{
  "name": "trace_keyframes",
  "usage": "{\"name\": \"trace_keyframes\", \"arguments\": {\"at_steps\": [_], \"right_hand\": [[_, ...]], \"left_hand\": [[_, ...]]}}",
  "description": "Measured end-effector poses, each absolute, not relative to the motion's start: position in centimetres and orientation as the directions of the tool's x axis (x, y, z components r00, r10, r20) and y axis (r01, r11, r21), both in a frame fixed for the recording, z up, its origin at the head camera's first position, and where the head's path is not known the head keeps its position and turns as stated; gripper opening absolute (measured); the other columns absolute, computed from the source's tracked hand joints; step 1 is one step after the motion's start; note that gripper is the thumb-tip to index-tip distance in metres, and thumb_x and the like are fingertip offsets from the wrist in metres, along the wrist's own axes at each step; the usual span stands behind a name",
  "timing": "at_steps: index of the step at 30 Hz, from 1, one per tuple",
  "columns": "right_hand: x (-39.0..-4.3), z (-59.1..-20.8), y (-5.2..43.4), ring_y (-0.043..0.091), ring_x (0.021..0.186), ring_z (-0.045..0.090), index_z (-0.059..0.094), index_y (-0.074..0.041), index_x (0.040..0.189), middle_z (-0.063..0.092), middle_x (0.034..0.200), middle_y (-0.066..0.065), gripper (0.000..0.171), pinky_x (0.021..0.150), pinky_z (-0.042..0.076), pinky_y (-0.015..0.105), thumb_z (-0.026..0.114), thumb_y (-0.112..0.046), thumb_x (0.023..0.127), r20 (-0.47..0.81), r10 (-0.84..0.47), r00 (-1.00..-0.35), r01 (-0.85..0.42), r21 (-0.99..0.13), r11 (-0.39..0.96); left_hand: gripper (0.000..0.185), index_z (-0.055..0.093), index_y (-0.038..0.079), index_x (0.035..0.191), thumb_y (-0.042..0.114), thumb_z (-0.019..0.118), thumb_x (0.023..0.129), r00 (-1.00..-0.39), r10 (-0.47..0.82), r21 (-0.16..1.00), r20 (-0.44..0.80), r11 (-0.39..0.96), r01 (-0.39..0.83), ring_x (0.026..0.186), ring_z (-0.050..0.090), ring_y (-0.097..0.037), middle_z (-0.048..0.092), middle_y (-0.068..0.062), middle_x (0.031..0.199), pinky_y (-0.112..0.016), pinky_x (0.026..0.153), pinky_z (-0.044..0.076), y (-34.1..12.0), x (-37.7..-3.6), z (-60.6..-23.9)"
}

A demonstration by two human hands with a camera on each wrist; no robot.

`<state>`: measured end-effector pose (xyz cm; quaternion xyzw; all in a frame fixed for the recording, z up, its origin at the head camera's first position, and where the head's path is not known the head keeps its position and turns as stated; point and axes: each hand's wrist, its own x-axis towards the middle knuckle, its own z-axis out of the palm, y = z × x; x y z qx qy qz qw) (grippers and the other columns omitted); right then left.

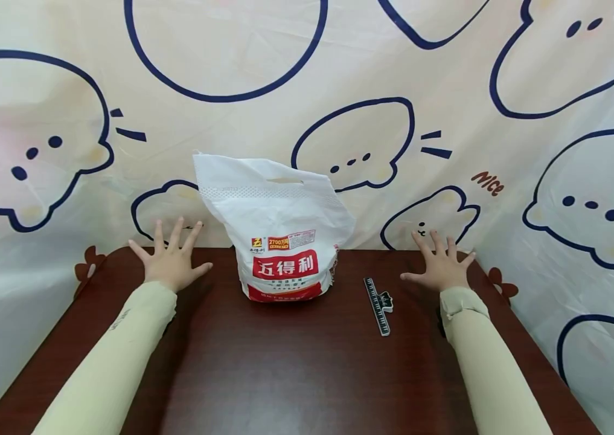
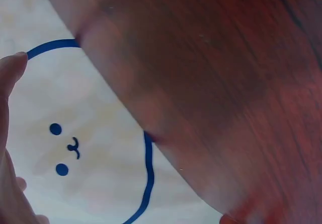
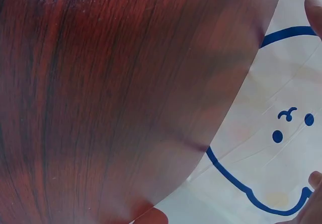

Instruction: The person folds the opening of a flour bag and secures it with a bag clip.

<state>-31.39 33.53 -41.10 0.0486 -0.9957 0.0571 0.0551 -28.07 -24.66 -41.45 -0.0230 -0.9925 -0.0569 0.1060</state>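
Note:
A white plastic bag [image 1: 279, 232] with a red label and a cut-out handle stands upright at the back middle of the dark wooden table [image 1: 296, 368]. My left hand [image 1: 172, 258] is spread with straight fingers over the table to the bag's left, holding nothing. My right hand [image 1: 439, 264] is spread the same way to the bag's right. A black ruler-like clip [image 1: 378, 304] lies on the table between the bag and my right hand. In the wrist views only fingertips [image 2: 12, 68] show at the frame edges above the table edge [image 3: 236, 108].
A cream cloth [image 1: 502, 121] printed with blue-outlined cartoon figures hangs behind and around the table. The table's back corners have small scalloped ornaments [image 1: 89, 263]. Both arms wear pale sleeves [image 1: 116, 350].

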Motion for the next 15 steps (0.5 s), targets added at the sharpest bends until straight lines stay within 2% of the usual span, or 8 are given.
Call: {"name": "trace_keyframes", "arguments": {"at_steps": [5,15], "right_hand": [[-31.2,-41.2,33.4,0.058,0.147,0.003,0.013,-0.033,0.163,0.009,0.166,0.021,0.111,0.095,-0.009,0.088,0.071,-0.073,0.077,0.142,-0.107,-0.984,-0.124,-0.120,0.985],[-31.1,-41.4,32.5,0.054,0.146,0.009,0.011,-0.037,0.163,0.014,0.165,0.021,0.111,0.097,0.000,0.089,0.071,-0.074,0.077,0.235,-0.115,-0.965,-0.150,-0.139,0.979]], "left_hand": [[0.096,0.014,0.025,0.163,0.061,0.064,0.090,-0.976,0.033,0.139,0.215,0.988,0.064,0.148,-0.012,-0.054,0.002,-0.020,0.168,-0.083,0.094,-0.020,-24.4,-27.5,-40.7],[0.090,0.018,0.022,0.163,0.055,0.064,0.092,-0.958,0.043,0.207,0.282,0.973,0.105,0.148,-0.008,-0.055,0.009,-0.022,0.167,-0.084,0.093,-0.019,-23.3,-26.8,-38.6]]}}
